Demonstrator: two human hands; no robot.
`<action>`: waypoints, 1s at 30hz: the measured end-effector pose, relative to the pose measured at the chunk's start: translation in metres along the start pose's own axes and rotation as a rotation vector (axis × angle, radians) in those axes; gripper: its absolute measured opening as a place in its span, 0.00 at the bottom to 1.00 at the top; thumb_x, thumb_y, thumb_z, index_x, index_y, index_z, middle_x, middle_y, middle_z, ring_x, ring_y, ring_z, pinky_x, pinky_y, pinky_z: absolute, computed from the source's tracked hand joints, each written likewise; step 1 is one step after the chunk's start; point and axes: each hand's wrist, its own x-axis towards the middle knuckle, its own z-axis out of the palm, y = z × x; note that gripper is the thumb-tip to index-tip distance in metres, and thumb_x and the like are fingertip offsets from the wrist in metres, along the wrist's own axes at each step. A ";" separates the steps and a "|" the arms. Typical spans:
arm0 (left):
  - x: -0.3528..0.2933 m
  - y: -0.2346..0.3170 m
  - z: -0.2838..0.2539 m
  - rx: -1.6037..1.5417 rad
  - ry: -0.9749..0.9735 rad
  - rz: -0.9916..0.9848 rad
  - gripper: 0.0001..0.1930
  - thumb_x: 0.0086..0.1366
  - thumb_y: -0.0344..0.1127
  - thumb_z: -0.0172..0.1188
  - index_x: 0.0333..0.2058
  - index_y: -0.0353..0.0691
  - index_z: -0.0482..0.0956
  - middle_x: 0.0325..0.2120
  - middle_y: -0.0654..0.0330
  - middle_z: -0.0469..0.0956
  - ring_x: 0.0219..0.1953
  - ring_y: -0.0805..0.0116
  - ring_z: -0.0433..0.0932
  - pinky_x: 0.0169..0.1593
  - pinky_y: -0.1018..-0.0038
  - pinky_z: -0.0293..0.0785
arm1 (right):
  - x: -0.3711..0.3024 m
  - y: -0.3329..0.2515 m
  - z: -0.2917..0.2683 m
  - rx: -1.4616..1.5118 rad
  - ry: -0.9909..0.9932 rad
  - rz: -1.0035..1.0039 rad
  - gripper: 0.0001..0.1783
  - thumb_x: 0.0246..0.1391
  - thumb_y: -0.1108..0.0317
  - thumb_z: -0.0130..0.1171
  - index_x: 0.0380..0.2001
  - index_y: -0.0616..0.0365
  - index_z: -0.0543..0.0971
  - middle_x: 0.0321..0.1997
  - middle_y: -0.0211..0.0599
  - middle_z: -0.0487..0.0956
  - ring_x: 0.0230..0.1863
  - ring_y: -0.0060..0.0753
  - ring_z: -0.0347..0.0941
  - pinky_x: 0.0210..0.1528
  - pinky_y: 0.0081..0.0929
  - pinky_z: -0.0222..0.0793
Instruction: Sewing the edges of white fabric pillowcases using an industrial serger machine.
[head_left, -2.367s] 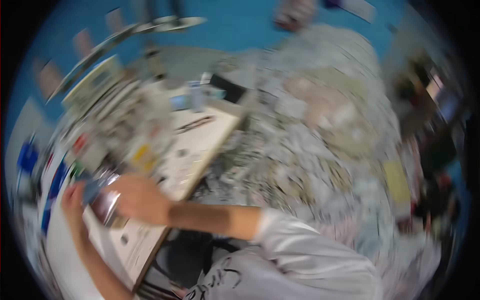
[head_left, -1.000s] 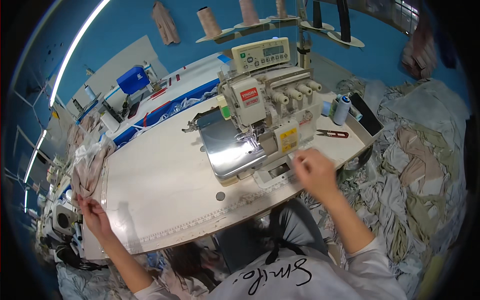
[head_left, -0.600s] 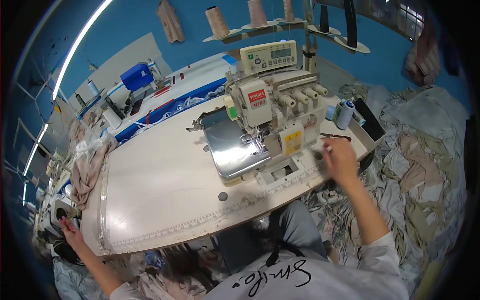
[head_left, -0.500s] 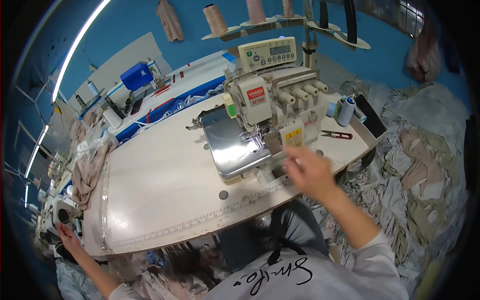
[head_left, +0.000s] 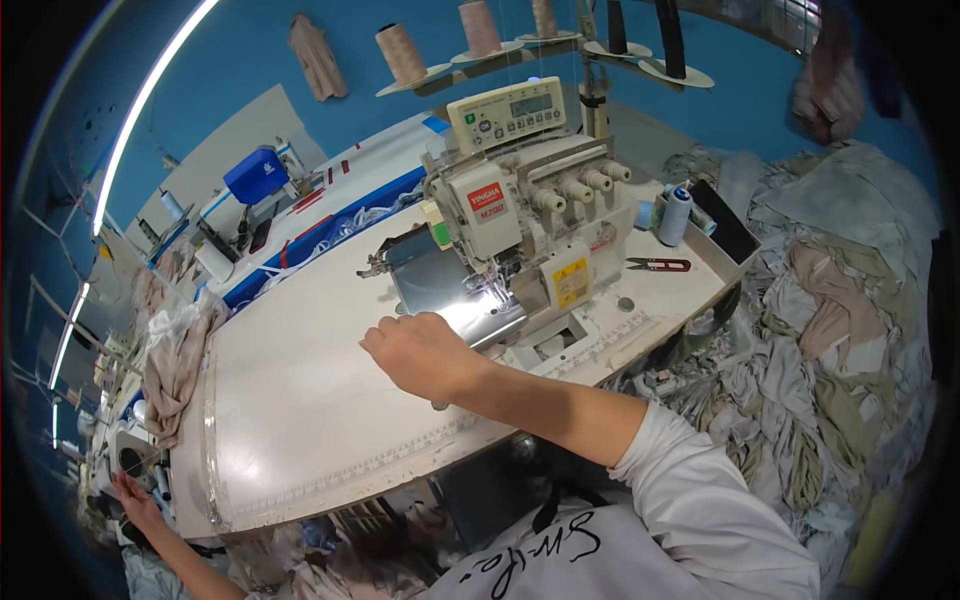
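My right hand (head_left: 425,355) is over the white sewing table (head_left: 300,400), just in front of the overlock machine's shiny metal plate (head_left: 430,285). Its fingers are curled into a fist with the back of the hand uppermost, so anything inside them is hidden. The overlock sewing machine (head_left: 490,210) stands beyond, its needle area lit. Far off to the left, past the table's end, my left hand (head_left: 140,505) reaches out with its fingers apart beside a pale machine part (head_left: 132,455) with a dark round face. No object shows clearly in it.
Red-handled thread snips (head_left: 660,265) lie right of the machine, near a blue thread spool (head_left: 675,217) and a tray (head_left: 725,240). Thread cones (head_left: 400,55) stand on a rack behind. Heaped fabric (head_left: 840,330) fills the right side. A pinkish cloth (head_left: 180,370) hangs at the table's left end.
My right hand has moved left from the front of the machine to over the table, uncovering a rectangular opening beside the metal plate. My left hand stays at the far left. The view has shifted slightly.
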 end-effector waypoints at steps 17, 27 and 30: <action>-0.062 -0.084 0.157 0.023 -0.199 -0.104 0.20 0.70 0.35 0.45 0.58 0.35 0.62 0.48 0.58 0.71 0.51 0.72 0.71 0.54 0.81 0.69 | 0.022 -0.012 0.000 0.072 0.204 -0.146 0.06 0.53 0.68 0.51 0.25 0.56 0.72 0.23 0.35 0.73 0.24 0.38 0.74 0.25 0.33 0.71; -0.296 -0.104 0.331 0.337 -1.113 -0.739 0.20 0.66 0.42 0.50 0.49 0.32 0.70 0.36 0.57 0.77 0.38 0.71 0.75 0.44 0.75 0.72 | 0.037 -0.069 0.009 0.349 0.422 -0.306 0.06 0.46 0.66 0.55 0.25 0.55 0.71 0.24 0.35 0.72 0.23 0.38 0.73 0.24 0.33 0.70; -0.332 -0.113 0.351 0.235 -1.025 -1.021 0.19 0.65 0.42 0.47 0.45 0.31 0.72 0.36 0.56 0.76 0.39 0.69 0.74 0.44 0.75 0.71 | 0.040 -0.086 0.012 0.314 0.272 -0.333 0.06 0.42 0.67 0.55 0.25 0.55 0.74 0.26 0.37 0.75 0.27 0.36 0.76 0.30 0.35 0.71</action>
